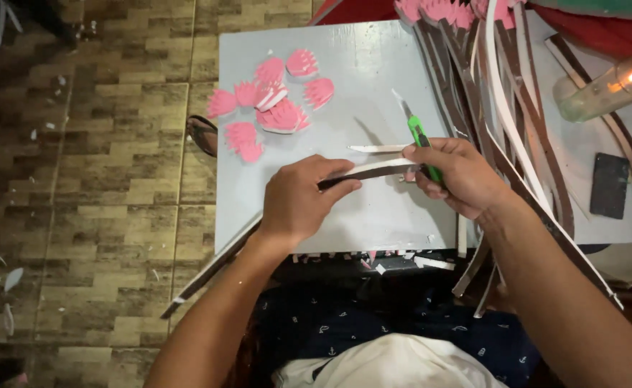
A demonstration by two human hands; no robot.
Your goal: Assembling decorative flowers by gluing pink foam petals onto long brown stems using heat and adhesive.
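My left hand [298, 201] grips a long brown-and-white foam strip [370, 171] near its middle, over a pale grey board [352, 65]. The strip runs from the lower left up to my right hand [459, 176]. That hand pinches the strip's far end and also holds a green utility knife [418, 133], blade pointing up and away. A short white sliver [377, 149] lies on the board just above the strip.
Several pink petal-shaped foam pieces [273, 108] lie on the board's upper left. A bundle of long brown-and-white strips [503, 108] fans across the right side. A lit candle in a glass [603, 90] and a dark flat block [609, 185] sit at right. Offcuts litter the tiled floor [100, 179].
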